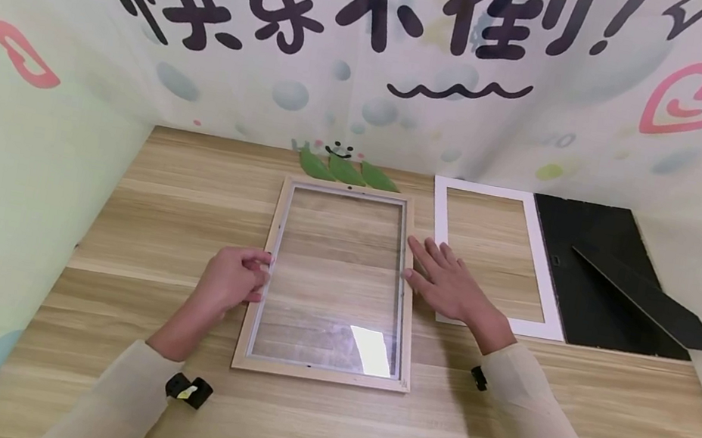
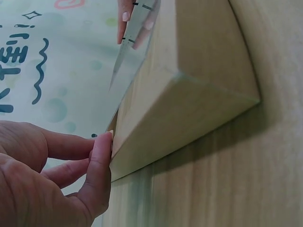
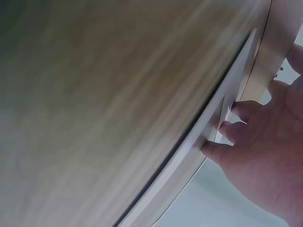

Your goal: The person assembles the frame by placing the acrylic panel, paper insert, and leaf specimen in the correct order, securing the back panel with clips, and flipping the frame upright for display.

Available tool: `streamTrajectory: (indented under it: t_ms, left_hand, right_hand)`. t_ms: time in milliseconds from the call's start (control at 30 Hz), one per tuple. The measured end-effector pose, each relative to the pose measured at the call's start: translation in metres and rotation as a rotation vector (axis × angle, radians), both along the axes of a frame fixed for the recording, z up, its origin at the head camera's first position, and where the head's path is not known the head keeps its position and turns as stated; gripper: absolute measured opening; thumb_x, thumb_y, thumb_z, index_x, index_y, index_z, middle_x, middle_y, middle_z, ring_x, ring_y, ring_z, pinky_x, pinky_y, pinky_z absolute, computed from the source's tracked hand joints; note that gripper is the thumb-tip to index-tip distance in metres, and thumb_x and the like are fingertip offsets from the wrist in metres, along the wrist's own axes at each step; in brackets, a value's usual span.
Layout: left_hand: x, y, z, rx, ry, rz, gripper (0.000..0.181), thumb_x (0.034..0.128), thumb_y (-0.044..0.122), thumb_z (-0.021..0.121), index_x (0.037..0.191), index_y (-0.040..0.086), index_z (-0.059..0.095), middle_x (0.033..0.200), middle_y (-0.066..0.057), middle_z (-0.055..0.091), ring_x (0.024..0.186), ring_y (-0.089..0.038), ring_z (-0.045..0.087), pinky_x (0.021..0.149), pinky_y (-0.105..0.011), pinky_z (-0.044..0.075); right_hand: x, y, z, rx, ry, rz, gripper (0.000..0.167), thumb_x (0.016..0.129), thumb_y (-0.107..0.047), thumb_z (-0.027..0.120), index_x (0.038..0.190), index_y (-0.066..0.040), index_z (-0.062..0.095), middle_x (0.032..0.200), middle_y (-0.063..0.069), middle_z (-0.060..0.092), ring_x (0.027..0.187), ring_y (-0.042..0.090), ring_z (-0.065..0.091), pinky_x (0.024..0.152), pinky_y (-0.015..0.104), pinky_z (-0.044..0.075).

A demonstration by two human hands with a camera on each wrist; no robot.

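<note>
A light wooden frame (image 1: 319, 374) with a clear pane lies flat on the table, small dark tabs along its inner edge. My left hand (image 1: 234, 279) is at its left side with bent fingers; in the left wrist view, the thumb and fingertips of this hand (image 2: 57, 165) come together on the edge of the frame (image 2: 189, 113). My right hand (image 1: 451, 285) rests with spread, nearly straight fingers against the right side. In the right wrist view, fingers of the right hand (image 3: 265, 137) extend by the white mat (image 3: 189, 137), and the palm faces the camera.
Right of the frame lies a white rectangular mat (image 1: 489, 190), partly under my right hand. Beside it is a black backing board (image 1: 587, 226) with its stand (image 1: 648, 300) raised. Green leaves (image 1: 346, 171) are behind the frame. A printed cloth (image 1: 340, 110) hangs at the back.
</note>
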State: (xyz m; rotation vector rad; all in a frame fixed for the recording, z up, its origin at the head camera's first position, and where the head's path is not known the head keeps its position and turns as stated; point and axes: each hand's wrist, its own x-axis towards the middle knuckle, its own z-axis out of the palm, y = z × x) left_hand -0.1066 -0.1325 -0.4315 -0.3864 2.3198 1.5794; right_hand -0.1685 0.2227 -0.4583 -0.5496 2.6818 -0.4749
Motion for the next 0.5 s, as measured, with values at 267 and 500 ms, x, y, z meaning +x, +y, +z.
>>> streamTrajectory:
  t_ms: [267,500]
  left_hand:
    - [-0.0034,-0.0002,0.0010,-0.031,-0.022,-0.018,0.029,0.0878,-0.005,0.061,0.116,-0.003,0.064,0.085,-0.008,0.051,0.062,-0.012,0.057,0.060,-0.026,0.058]
    - [-0.0039,0.0011,0.0003,-0.050,-0.008,-0.020,0.027,0.0870,-0.006,0.061,0.113,-0.004,0.063,0.085,-0.008,0.050,0.063,-0.013,0.057,0.058,-0.024,0.057]
  right_hand:
    - [0.0003,0.0011,-0.0005,-0.002,0.004,0.000,0.066,0.103,-0.053,0.029,0.158,-0.023,0.008,0.163,0.016,0.007,0.148,0.044,0.002,0.113,0.067,0.006]
    - [-0.0007,0.0012,-0.0011,-0.004,0.004,-0.001,0.066,0.103,-0.054,0.029,0.158,-0.024,0.007,0.163,0.015,0.007,0.148,0.043,0.002,0.113,0.067,0.006]
